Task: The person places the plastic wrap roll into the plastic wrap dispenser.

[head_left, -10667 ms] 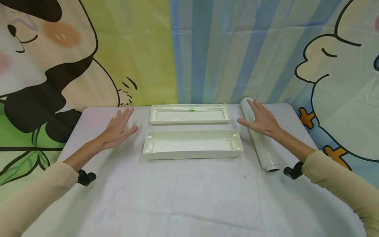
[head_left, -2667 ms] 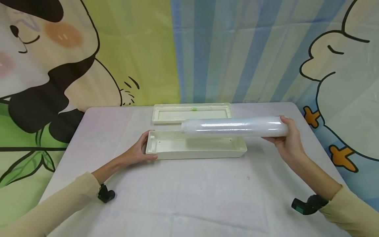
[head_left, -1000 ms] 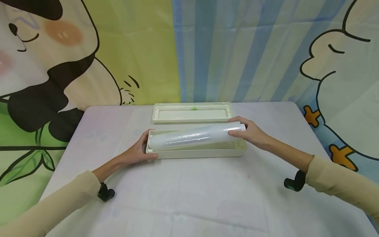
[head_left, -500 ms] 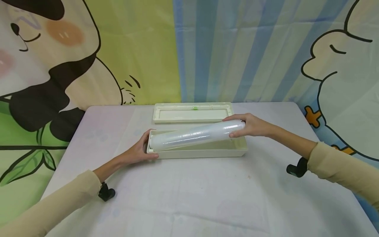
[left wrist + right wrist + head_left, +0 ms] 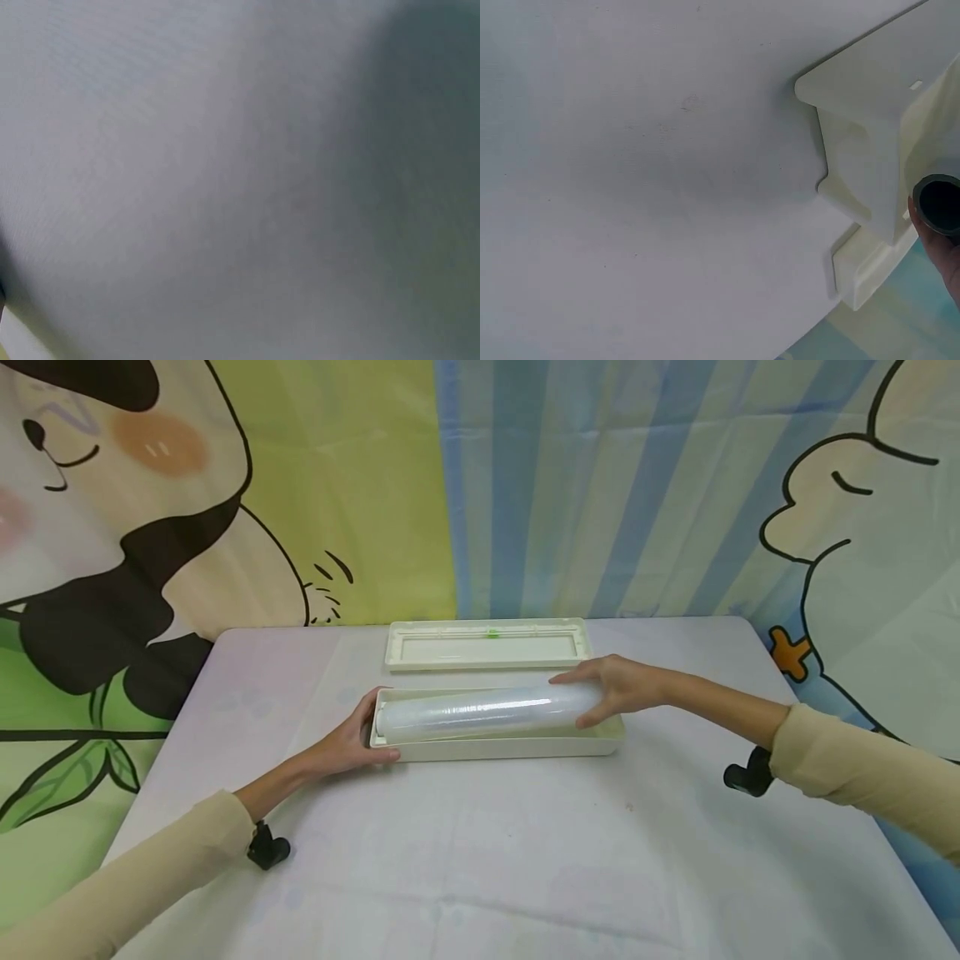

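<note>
A roll of clear plastic wrap (image 5: 472,712) lies lengthwise in the long white box (image 5: 502,750), its right end slightly higher than its left. My right hand (image 5: 622,685) holds the roll near its right end, thumb in front and fingers over the far side. The roll's dark hollow core (image 5: 941,206) shows beside the fingers in the right wrist view. At the box's left end, my left hand (image 5: 347,742) grips the corner, thumb along the front and fingers behind. In the left wrist view only blurred pale tablecloth shows; the left hand is out of sight there.
Behind the box lies its white lid (image 5: 487,653), a long frame with a small green slider (image 5: 492,633). A white cloth covers the table (image 5: 465,852). A printed curtain (image 5: 570,485) hangs at the table's far edge.
The roll was lifted from the right side of the table and brought over the box, left end first. Its right end has since come down into the box, while the left hand stays put.
</note>
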The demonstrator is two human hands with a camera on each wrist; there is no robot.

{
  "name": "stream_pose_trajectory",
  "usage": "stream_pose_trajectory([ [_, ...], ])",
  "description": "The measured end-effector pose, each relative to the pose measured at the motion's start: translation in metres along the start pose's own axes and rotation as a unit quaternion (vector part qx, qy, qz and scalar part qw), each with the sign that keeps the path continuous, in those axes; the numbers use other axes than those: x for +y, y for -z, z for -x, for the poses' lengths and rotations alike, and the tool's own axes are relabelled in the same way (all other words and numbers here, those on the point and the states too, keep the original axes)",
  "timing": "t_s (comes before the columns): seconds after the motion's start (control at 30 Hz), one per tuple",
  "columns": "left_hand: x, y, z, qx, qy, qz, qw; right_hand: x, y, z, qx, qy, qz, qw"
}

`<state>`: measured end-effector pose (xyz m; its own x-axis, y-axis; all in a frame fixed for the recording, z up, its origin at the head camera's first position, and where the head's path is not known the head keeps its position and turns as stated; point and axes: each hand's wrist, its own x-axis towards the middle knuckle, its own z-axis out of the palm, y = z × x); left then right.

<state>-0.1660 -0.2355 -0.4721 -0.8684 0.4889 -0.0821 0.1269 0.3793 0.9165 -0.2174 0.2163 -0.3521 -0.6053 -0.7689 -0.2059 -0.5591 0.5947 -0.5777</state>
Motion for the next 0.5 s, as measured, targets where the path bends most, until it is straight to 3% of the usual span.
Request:
stream_pose_trajectory([
  [0.5,0.003,0.000,0.000,-0.002,0.006,0.000,1.0000,0.002,-0.023,-0.003,0.044,0.028,0.087,0.9948],
])
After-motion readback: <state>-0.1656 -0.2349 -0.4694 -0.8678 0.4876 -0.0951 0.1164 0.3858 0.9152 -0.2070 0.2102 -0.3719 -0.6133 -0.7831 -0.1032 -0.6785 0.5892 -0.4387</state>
